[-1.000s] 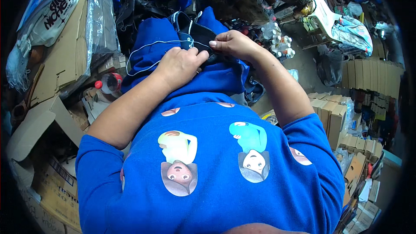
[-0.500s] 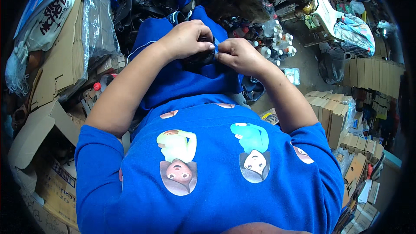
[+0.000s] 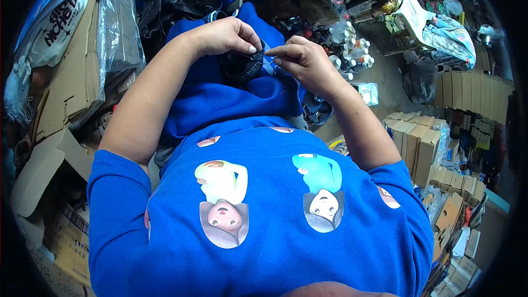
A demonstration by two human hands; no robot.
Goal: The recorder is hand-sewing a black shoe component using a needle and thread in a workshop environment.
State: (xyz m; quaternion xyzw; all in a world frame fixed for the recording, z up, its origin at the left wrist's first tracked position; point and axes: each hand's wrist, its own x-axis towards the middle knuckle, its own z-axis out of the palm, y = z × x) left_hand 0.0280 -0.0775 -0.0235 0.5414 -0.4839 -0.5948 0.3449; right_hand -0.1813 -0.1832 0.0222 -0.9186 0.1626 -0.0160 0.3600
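A small black piece (image 3: 240,67) with a rounded opening and a stitched-looking rim lies on my blue-covered lap. It resembles a shoe, though I cannot make out its exact kind. My left hand (image 3: 228,37) pinches its upper right edge between thumb and fingers. Close by on the right, my right hand (image 3: 302,61) has its thumb and forefinger drawn together, pointing at that same edge. Whatever sits between those right fingertips is too small to make out. Blue cloth (image 3: 220,99) spreads beneath both hands.
Flattened cardboard (image 3: 71,71) and a clear plastic sheet (image 3: 118,38) stand at the left, above an open carton (image 3: 41,170). White-capped bottles (image 3: 352,49) cluster beyond my right hand. Stacked boxes (image 3: 415,143), a white chair (image 3: 412,11) and a dark bag (image 3: 421,82) are at the right.
My left hand and the black piece have shifted slightly left and up. The right hand has turned, its forefinger now stretched toward the piece's edge rather than curled.
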